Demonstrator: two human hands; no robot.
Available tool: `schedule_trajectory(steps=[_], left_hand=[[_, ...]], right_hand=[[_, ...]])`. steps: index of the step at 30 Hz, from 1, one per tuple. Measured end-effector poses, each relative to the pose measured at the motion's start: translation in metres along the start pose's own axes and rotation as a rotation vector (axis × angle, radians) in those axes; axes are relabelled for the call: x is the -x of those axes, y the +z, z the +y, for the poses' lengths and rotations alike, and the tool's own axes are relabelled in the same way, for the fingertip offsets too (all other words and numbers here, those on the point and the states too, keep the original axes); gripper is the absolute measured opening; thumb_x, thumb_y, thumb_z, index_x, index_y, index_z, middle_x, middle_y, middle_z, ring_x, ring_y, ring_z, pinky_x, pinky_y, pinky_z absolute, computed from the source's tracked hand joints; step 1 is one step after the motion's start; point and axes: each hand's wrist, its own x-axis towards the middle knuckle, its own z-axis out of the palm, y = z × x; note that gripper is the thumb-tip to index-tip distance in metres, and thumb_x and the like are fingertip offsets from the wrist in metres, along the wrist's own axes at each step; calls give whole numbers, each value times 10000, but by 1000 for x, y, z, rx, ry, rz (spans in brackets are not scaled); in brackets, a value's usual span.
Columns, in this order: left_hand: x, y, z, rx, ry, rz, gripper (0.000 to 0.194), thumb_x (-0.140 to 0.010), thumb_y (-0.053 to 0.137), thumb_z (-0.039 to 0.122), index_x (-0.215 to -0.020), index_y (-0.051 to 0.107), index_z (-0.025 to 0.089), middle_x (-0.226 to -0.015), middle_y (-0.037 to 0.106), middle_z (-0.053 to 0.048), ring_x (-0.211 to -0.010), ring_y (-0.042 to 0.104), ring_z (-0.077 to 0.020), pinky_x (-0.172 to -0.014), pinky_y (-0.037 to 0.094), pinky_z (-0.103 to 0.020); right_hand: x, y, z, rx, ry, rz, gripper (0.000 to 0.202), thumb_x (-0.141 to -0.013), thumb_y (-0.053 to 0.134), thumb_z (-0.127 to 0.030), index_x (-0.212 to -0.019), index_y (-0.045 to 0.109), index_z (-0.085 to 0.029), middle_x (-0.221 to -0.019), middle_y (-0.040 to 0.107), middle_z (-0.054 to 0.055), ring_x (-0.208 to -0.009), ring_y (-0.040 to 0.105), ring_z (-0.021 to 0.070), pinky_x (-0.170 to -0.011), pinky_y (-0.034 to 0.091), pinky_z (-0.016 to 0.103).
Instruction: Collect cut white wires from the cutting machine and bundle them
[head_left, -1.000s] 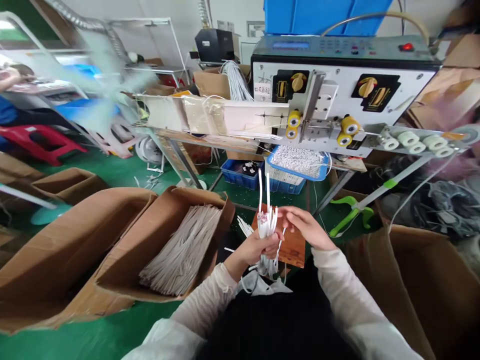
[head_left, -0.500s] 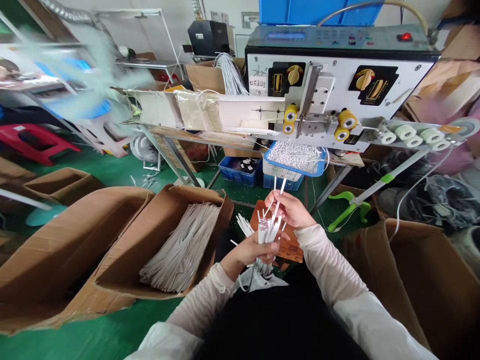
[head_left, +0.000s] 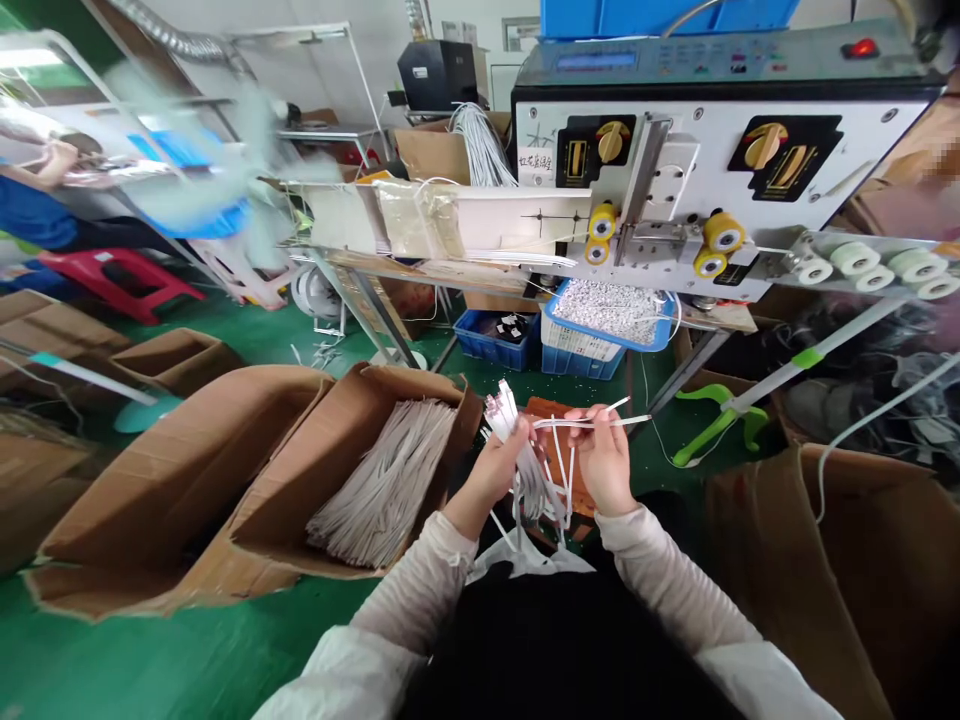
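Clearly, the left hand (head_left: pixel 491 468) was curled tightly around a bundle of white wires (head_left: pixel 505 416), its cut ends (head_left: pixel 495 403) angled toward eleven o'clock. At three o'clock from that grip, the right hand (head_left: pixel 607 462) pinched a few strands (head_left: pixel 631 420), their tips pointing rightward. An open carton (head_left: pixel 315 470) holding pale wires (head_left: pixel 379 490) stood at nine o'clock, the machine (head_left: pixel 705 150) at one.

Left hand (head_left: pixel 496 467) closed in a grip, right hand (head_left: pixel 607 464) pinching near it, both forearms (head_left: pixel 420 568) angled inward
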Motion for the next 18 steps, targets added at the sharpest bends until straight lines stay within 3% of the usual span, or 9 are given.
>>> schedule_trajectory(steps=[3,5,7,9,11,13,16,18], left_hand=[[-7,-6,14,-149,117,68,426,-807,733,556,-722,659,145,-1160,678,-122,-1049,623,-232,-920,504,-330],[-12,-11,31,-148,161,92,436,-815,720,572,-712,654,153,-1061,711,-119,-1082,626,-243,-995,476,-354],[-16,-18,54,-79,200,88,451,-791,744,581,-659,606,174,-784,687,-57,-881,661,-207,-927,517,-364],[-17,-23,82,4,228,49,461,-753,788,570,-634,556,189,-555,523,29,-582,557,-136,-708,548,-317],[-17,-26,110,52,242,15,471,-739,818,530,-622,515,189,-476,355,76,-429,343,-74,-494,425,-212],[-17,-25,134,54,250,2,495,-741,829,498,-605,476,179,-470,276,85,-405,222,-47,-420,273,-164],[-19,-15,149,27,232,-31,489,-793,800,455,-600,450,171,-487,268,81,-408,222,-36,-418,223,-164],[-25,-2,142,13,187,-92,447,-849,751,426,-620,467,168,-495,328,72,-410,273,-38,-425,242,-166]], right_hand=[[-11,-3,-14,13,-75,18,322,-921,585,-559,-881,495,-253,-783,666,-10,-595,531,123,-578,451,266],[-26,-13,-34,-5,-138,67,310,-904,615,-540,-873,495,-255,-709,633,-34,-544,498,111,-537,424,247],[-41,-31,-64,-7,-224,120,302,-872,661,-513,-848,508,-254,-630,568,-57,-503,457,102,-491,380,228],[-51,-51,-101,17,-346,155,270,-846,691,-471,-813,543,-248,-573,500,-63,-486,419,103,-454,326,226],[-53,-70,-141,53,-483,178,187,-852,682,-407,-789,604,-249,-543,444,-52,-475,374,113,-431,278,247],[-48,-82,-174,171,-567,195,126,-898,644,-338,-800,673,-264,-580,436,-26,-495,376,129,-439,292,285],[-39,-80,-197,365,-540,124,138,-931,629,-308,-824,710,-278,-651,496,4,-537,460,140,-452,341,303],[-38,-66,-192,484,-357,-81,155,-901,676,-379,-831,705,-244,-677,576,18,-529,517,134,-434,376,285]])
